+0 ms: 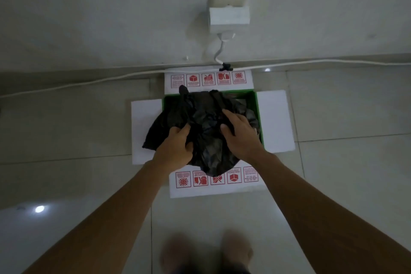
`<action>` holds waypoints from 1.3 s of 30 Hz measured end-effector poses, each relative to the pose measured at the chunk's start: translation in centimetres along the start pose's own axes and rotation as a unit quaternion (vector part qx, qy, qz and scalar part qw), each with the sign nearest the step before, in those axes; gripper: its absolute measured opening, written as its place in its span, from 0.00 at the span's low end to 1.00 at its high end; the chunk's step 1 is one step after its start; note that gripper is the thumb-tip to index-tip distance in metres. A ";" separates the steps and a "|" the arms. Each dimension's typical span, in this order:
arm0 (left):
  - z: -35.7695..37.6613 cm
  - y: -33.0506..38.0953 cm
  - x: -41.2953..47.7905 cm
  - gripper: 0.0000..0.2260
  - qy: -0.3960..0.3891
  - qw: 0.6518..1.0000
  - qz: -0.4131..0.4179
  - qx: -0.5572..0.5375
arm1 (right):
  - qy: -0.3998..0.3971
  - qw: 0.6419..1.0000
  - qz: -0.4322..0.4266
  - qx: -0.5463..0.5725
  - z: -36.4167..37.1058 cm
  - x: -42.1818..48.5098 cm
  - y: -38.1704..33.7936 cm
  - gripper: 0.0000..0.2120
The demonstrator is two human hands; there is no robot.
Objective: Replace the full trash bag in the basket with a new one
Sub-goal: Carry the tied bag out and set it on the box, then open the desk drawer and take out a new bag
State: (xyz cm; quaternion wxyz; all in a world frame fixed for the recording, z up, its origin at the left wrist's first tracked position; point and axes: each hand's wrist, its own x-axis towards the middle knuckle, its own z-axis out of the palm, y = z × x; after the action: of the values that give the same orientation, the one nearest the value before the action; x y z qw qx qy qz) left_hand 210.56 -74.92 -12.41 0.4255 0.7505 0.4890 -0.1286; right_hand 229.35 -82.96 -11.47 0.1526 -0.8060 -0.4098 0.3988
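Note:
A crumpled black trash bag [206,131] sits in and over an open cardboard box [275,118] with a green inside and white flaps spread flat on the floor. My left hand [175,142] grips the bag's left side, fingers curled into the plastic. On the bag's right side my right hand [239,133] holds the plastic, thumb and fingers pressed into its folds. Part of the bag drapes over the left flap and the near flap. The box's inside is mostly hidden by the bag.
The box stands on a pale tiled floor against a wall. A white cable [89,83] runs along the wall's foot, and a white wall socket box [229,18] with a plug sits above. My feet [206,251] are at the bottom, blurred.

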 end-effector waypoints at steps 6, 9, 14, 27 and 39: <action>-9.6 7.4 -9.7 0.27 0.034 0.999 0.037 0.001 | 0.057 0.997 -0.015 0.058 -9.3 -8.9 -8.4 0.21; -15.7 12.8 -16.6 0.25 0.054 0.995 0.074 -0.030 | 0.097 0.990 -0.048 0.091 -15.1 -15.2 -14.2 0.18; -25.1 21.5 -27.9 0.24 0.104 0.982 0.155 -0.036 | 0.157 0.974 -0.102 0.131 -25.3 -25.8 -23.4 0.20; -38.9 38.7 -58.0 0.21 0.330 0.902 0.278 0.015 | 0.239 0.912 -0.315 0.109 -45.3 -52.0 -39.0 0.18; -40.6 27.1 -80.3 0.21 0.439 0.879 0.185 0.009 | 0.133 0.873 -0.459 0.096 -36.6 -66.0 -52.0 0.15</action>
State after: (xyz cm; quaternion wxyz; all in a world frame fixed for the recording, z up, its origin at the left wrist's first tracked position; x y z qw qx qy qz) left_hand 185.10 -98.40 74.96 0.1769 0.8106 0.4766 0.2908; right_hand 206.63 -99.53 75.75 0.4481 -0.5543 -0.6692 0.2100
